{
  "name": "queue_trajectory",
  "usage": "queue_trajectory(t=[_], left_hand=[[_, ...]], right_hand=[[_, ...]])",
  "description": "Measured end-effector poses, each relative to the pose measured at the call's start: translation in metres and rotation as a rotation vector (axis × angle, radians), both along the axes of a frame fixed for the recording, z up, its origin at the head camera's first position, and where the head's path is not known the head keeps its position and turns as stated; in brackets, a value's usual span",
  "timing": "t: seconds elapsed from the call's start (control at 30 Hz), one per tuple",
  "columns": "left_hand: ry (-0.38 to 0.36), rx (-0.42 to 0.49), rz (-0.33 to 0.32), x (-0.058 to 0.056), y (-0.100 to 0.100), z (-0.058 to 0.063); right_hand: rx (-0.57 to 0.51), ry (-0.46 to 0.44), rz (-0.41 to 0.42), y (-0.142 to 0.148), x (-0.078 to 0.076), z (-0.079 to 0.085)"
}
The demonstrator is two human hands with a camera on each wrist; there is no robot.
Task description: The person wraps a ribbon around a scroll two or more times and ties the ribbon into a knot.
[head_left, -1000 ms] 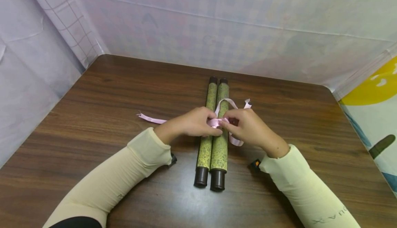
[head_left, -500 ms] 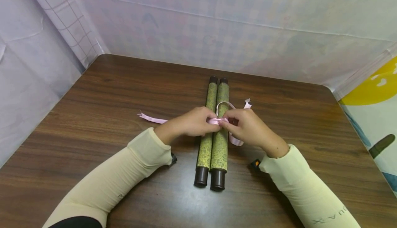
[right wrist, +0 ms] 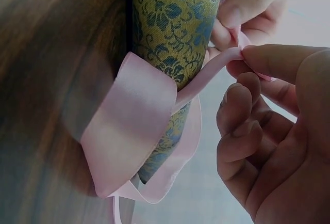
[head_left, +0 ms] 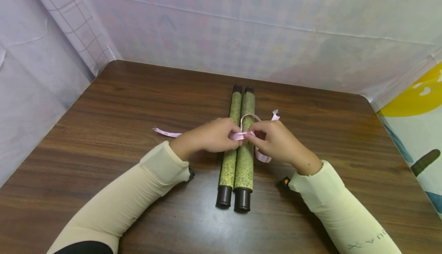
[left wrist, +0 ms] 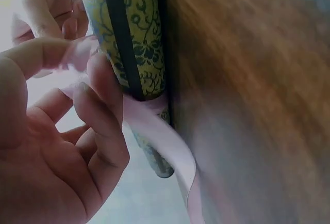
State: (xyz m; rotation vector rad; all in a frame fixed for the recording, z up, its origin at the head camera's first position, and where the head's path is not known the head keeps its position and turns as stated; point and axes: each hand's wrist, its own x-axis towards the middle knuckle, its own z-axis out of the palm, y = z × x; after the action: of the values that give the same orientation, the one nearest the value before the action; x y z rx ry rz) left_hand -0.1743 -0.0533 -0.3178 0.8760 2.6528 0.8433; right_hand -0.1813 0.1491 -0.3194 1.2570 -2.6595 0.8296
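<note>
Two rolled scrolls, a left one [head_left: 228,169] and a right one [head_left: 244,169], lie side by side on the table, covered in yellow-green brocade with blue flowers and capped dark brown at the ends. A pink satin ribbon [head_left: 263,157] passes around them near mid-length. My left hand [head_left: 217,135] pinches the ribbon between thumb and index finger over the scrolls. Opposite it, my right hand [head_left: 277,141] pinches the ribbon close by, its other fingers curled in the right wrist view. A broad ribbon fold [right wrist: 129,121] hangs beside the brocade there. The fingertips partly hide the crossing.
The brown wood-grain table [head_left: 138,96] reaches back to a pale sheet [head_left: 228,27]. One frayed ribbon end [head_left: 165,132] trails left of the left hand; another end [head_left: 275,114] sticks up behind the right hand. A black piece with an orange mark [head_left: 284,183] shows at the right cuff.
The ribbon loop behind the hands has shrunk and dropped lower. My left hand has shifted slightly left, its thumb drawn back, while the right hand stays almost still.
</note>
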Motion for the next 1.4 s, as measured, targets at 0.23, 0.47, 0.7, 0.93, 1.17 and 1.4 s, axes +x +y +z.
queue_trajectory(t=[0.23,0.47,0.7,0.93,1.17,1.4], left_hand=[[-0.004,0.008,0.046,-0.002,0.001,-0.001],[-0.023,0.027,0.083,-0.002,0.002,-0.003],[0.002,0.039,0.104,-0.002,0.001,-0.006],[0.034,0.108,0.116,-0.003,0.0,-0.003],[0.012,0.208,0.156,-0.004,-0.002,0.002],[-0.007,0.282,0.149,-0.006,-0.001,0.006]], right_hand=[[0.003,-0.011,-0.004,0.001,0.0,0.0],[0.01,-0.02,-0.002,0.001,0.001,-0.003],[0.015,-0.022,-0.003,0.002,0.002,-0.005],[0.021,0.023,0.034,0.0,0.001,-0.005],[0.029,0.007,0.033,0.0,0.0,-0.002],[0.032,0.007,0.013,0.002,-0.002,-0.001]])
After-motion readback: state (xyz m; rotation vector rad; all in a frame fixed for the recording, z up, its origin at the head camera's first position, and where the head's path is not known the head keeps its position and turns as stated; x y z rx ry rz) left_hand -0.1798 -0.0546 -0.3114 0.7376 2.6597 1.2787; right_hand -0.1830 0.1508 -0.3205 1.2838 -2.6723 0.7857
